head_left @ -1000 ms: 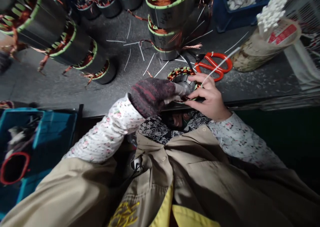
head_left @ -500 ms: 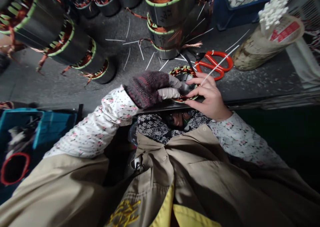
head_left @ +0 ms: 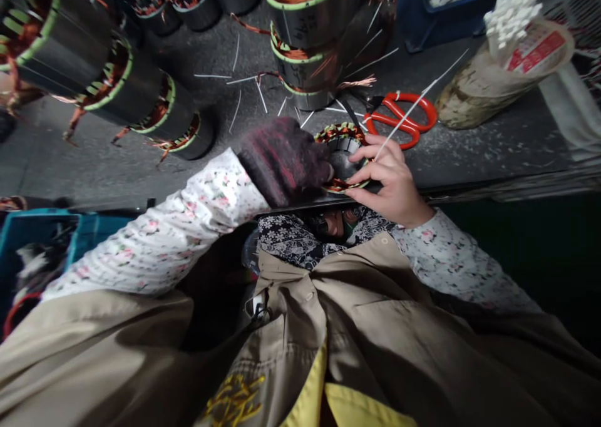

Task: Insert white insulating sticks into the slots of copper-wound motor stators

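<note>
A motor stator (head_left: 339, 133) with copper windings and light green slot liners stands at the table's front edge, its round opening facing up. My left hand (head_left: 284, 161), in a dark knitted glove, is closed against its left rim; the fingertips are mostly hidden. On the right rim, the bare fingers of my right hand (head_left: 387, 176) are bent, the thumb near the front and other fingertips reaching over the opening. A thin white lacing cord (head_left: 413, 106) runs up and right from these fingers. Red-handled scissors (head_left: 407, 119) lie just behind my right hand.
Stacked stators rise behind (head_left: 310, 23) and at the left (head_left: 141, 92). Cut white cord pieces (head_left: 261, 95) litter the table. At the right, a wrapped cylinder (head_left: 469, 95) stands beside a bundle of white cords (head_left: 514, 14). Blue bins (head_left: 417, 20) sit at the back and teal bins (head_left: 98, 236) at lower left.
My left hand has turned, its back now facing up and its fingers drawn out of the stator's opening to the left rim. My right hand stays nearly in place.
</note>
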